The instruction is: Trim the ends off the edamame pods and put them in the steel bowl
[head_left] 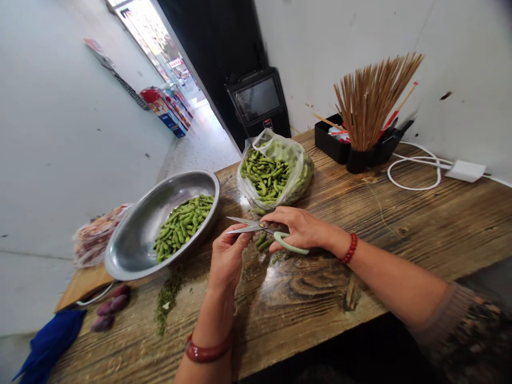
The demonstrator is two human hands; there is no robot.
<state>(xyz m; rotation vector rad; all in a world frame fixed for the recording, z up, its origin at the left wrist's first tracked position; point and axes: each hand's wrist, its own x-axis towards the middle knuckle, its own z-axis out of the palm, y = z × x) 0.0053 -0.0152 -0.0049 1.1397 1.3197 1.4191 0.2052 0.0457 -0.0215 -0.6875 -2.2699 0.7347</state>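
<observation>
Prob trimming, next snip needs squeezing: right hand (303,226) grips green-handled steel scissors (263,226) toward 9 o'clock, can't tell left hand (226,264) pinch.

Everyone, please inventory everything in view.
Table: 1, brown, beneath
Scissors: 1, green-handled, held
Bowl: 1, silver, left
Bags: 2, clear, centre, left
Pods: many, green, bowl, bag, table
Trimmings: pile, green, beside bowl
Produce: several, purple, left
Fabric: 1, blue, left
Board: 1, brown, left
Sticks: many, brown, right
Box: 1, black, right
Cable: 1, white, right
Machine: 1, black, back
Bracelets: 2, red, wrists
Left hand: 1, bare, at blades
Right hand: 1, bare, on scissors
</observation>
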